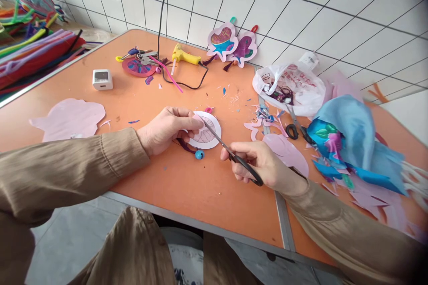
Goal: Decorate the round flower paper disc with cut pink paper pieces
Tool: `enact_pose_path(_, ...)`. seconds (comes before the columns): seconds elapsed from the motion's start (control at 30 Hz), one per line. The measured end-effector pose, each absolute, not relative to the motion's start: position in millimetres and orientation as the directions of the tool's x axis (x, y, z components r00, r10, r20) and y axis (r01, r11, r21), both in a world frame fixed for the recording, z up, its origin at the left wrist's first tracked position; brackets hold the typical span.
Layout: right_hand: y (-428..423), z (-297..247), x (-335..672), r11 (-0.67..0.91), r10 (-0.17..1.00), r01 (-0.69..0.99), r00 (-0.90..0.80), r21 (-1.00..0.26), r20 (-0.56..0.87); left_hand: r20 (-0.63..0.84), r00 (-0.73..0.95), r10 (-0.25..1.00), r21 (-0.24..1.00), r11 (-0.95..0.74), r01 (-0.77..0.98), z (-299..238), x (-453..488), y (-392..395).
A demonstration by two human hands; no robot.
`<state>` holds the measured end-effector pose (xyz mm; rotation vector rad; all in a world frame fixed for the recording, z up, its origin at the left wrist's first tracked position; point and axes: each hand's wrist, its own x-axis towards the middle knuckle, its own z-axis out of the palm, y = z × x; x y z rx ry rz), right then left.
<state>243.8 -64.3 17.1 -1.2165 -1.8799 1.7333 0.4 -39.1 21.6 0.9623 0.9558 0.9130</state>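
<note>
My left hand (174, 125) pinches the left edge of a round white-rimmed paper piece (211, 141) with thin lines drawn on its pale middle. A pink loop shows at its top edge. Below it a dark cord leads to a small blue bell (199, 154) on the table. In my right hand (256, 162) is a pair of black-handled scissors (245, 167), its blades pointing up and left across the round piece toward my left fingertips. Whether the blades touch the paper I cannot tell.
Behind lie a yellow glue gun (183, 55) with its cord, keys (145, 59) and a white cube (102, 79). Two butterfly-shaped pieces (223, 42) lean on the tiled wall. To the right are a plastic bag (307, 91), other scissors (292, 129), blue fabric (351, 120) and paper scraps.
</note>
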Motion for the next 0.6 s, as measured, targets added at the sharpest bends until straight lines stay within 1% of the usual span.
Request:
enact_pose_path(0.2, -64.3, 17.0, 243.0, -0.086, 0.747, 0.398, -0.581, -0.913, -0.324, -0.241, 0.333, 0.912, 0.928, 0.317, -0.194, 21.4, 0.0, -39.1)
enact_pose_path(0.47, -66.3, 18.5, 241.3, -0.074, 0.767, 0.424, -0.554, -0.903, -0.323, -0.249, 0.326, 0.912, 0.921, 0.327, -0.212, 20.7, 0.5, -39.0)
enact_pose_path(0.6, -65.7, 17.9, 240.2, -0.096, 0.775, 0.428, -0.535, -0.899, -0.337, -0.26, 0.324, 0.909, 0.912, 0.342, -0.225, 21.7, 1.8, -39.0)
